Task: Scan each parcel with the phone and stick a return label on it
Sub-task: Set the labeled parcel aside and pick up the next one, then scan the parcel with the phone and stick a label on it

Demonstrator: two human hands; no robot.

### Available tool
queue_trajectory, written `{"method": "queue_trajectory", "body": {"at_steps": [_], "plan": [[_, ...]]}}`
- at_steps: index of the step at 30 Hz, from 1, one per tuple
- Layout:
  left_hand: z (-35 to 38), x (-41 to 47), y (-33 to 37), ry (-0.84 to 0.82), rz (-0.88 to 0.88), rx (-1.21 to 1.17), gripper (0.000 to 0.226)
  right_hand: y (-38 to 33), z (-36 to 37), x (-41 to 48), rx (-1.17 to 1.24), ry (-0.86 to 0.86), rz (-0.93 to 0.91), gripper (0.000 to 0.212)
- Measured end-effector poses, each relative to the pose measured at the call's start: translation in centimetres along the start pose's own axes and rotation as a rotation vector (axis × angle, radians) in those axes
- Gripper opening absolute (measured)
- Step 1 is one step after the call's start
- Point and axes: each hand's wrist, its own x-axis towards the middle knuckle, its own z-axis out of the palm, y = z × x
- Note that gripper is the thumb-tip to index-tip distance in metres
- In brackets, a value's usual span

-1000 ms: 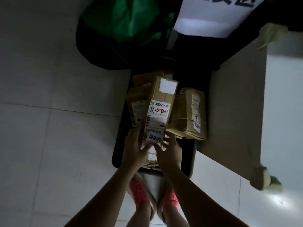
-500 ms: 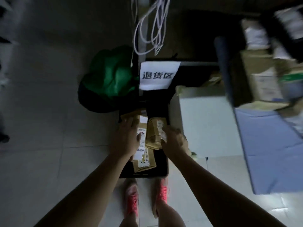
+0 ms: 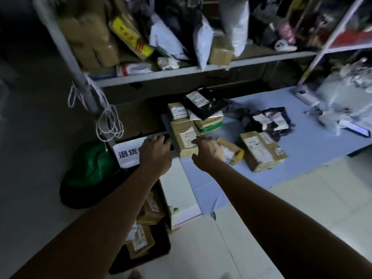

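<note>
- Left hand (image 3: 156, 152) and right hand (image 3: 208, 153) — both are hovering, arms outstretched, at the near left end of the blue tabletop (image 3: 312, 143). Each grip is apart, fingers loosely spread, holding nothing.
- Cardboard parcel (image 3: 186, 140) — it is lying at the front of a low stack on the tabletop, between the two hands. The right fingertips are hanging over its top face; whether they are touching it cannot be told.
- Other parcels — a larger box (image 3: 261, 151) and a small box (image 3: 234, 153) are lying just right of the right hand. Black mailers (image 3: 204, 101) are resting on the rear of the stack.
- Floor crate (image 3: 159, 250) — it is holding labelled boxes beneath the left forearm.
- Step in hand, as judged: the person is fetching a parcel, and its scanning and labelling are not yet begun.
- Next move, as judged: it is calling for both grips to close on the box's sides and draw it clear without upsetting the stack. One hand then needs freeing for the phone, which cannot be made out here.
</note>
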Motion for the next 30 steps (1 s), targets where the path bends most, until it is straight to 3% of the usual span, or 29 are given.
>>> {"method": "queue_trajectory", "body": {"at_steps": [4,10,14,17,20,25,30], "plan": [[-2.8,1.6,9.3,-0.018,0.03,0.055,0.045,9.5,-4.6,-1.2,0.067,0.026,0.045,0.047],[-4.1,4.7,23.4,-0.009,-0.053,-0.085,0.046,23.5,-8.7,-1.9,0.241,0.003,0.185,0.036],[-1.5,7.8,30.0,-0.131,-0.159,-0.34,0.056,31.0,-9.6,-1.0,0.325,0.01,0.292,0.052],[1.7,10.5,33.3,-0.181,-0.281,-0.559,0.041,35.5,-8.8,0.9,0.417,-0.01,0.352,0.053],[5.3,13.0,35.5,-0.196,-0.39,-0.745,0.031,38.8,-7.2,3.0,0.462,-0.04,0.379,0.052],[10.9,16.4,38.6,-0.305,-0.582,-1.014,0.042,41.0,-3.1,7.0,0.493,-0.222,0.302,0.041],[12.7,17.2,40.2,-0.249,-0.685,-1.188,0.039,40.5,-0.7,9.6,0.449,-0.263,0.276,0.033]]}}
